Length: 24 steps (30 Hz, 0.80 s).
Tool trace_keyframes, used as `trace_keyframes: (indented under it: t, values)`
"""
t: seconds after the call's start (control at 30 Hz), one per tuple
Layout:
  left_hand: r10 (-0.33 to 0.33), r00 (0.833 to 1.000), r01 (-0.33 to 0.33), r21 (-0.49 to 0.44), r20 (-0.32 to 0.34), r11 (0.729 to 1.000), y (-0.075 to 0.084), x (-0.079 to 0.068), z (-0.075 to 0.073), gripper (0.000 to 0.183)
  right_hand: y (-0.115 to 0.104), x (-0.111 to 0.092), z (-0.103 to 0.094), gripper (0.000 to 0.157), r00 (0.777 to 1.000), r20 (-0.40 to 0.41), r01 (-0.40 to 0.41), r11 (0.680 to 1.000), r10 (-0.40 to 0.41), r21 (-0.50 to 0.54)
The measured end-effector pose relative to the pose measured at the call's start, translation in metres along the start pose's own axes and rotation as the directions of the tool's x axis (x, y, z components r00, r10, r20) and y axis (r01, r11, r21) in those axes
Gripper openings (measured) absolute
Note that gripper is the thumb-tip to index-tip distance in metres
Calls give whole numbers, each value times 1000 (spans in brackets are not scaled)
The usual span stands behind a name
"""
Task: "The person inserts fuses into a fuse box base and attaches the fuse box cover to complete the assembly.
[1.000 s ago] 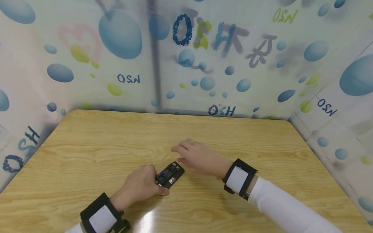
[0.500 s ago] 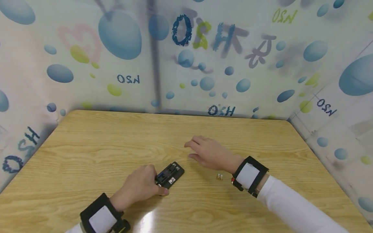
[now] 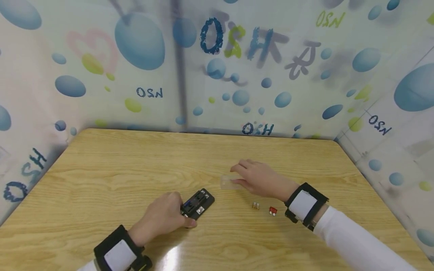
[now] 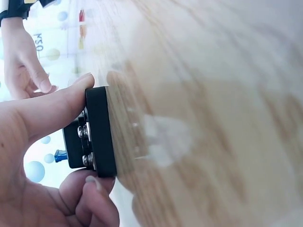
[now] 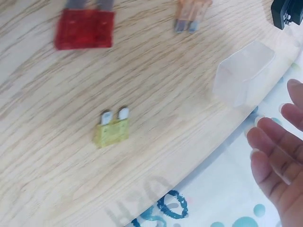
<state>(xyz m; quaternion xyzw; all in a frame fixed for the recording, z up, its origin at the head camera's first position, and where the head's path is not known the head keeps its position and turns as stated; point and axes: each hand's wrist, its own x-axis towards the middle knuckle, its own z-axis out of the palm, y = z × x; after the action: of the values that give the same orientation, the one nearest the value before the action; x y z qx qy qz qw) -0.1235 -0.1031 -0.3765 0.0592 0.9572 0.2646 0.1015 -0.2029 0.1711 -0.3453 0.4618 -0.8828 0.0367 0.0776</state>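
Observation:
My left hand grips a black fuse block by its edges, thumb on one side and fingers on the other, low against the table. Metal screws and a blue blade fuse show on the block. My right hand hovers to the right with relaxed fingers and nothing in them. Close to those fingertips stands a translucent plastic box, partly covered by the hand in the head view. Loose blade fuses lie nearby: an orange one, a red one and a yellow one, hidden in the head view.
The wooden table has a pale wall sheet with blue and green bubbles along its back and sides. Black straps with white pads sit on both wrists, the left strap near the front edge of view.
My right hand has moved rightward, away from the fuse block. The translucent box, the orange fuse and the red fuse have come into sight in the head view. My left hand has stayed put.

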Motion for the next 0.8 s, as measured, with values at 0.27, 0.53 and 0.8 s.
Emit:
trace_keyframes:
  t: [0.27, 0.53, 0.8]
  values:
    - [4, 1000, -4, 5, 7, 1000, 0, 1, 0, 44, 10, -10, -1, 31, 983, 154, -91, 995, 96, -37]
    - [2, 1000, -2, 3, 12, 1000, 0, 1, 0, 45, 25, -20, -3, 34, 915, 309, -278, 960, 261, 13]
    - [3, 1000, -3, 2, 13, 1000, 1, 1, -1, 45, 38, -25, -8, 30, 777, 484, -485, 873, 403, 52]
